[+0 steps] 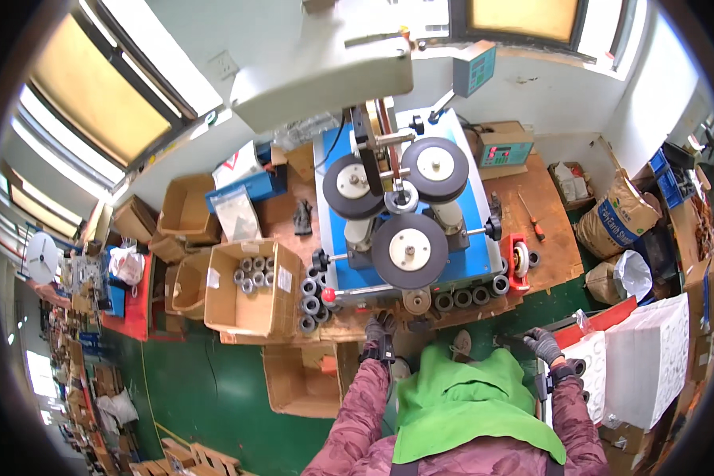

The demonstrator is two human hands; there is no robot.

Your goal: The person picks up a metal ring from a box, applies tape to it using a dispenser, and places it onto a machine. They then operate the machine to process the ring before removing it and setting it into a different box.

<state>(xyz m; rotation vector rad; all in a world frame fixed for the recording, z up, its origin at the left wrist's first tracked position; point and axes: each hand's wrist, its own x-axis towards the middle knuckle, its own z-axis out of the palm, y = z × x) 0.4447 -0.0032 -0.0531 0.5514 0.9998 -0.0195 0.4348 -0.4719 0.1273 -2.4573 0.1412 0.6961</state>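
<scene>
My left hand [378, 327], in a dark grey glove, rests at the front edge of the wooden table [345, 324], fingers stretched forward and apart. It is just below a red knob [328, 294] and the front of a blue winding-type machine [349, 279] with three dark rollers [410, 258]. A grey ring [402, 197] sits among the rollers. My right hand [543, 345], also gloved, is beyond the table's front edge, beside the white stacked trays [587, 365]. Its fingers are curled at a dark, narrow thing [509, 341] too small to name.
Dark rings [310, 305] stand left of the machine, and more rings [462, 298] line its front. An open carton [250, 311] holds several metal rings. A red fixture [518, 266] and a screwdriver [532, 220] lie at right. Another carton [301, 385] is below the table.
</scene>
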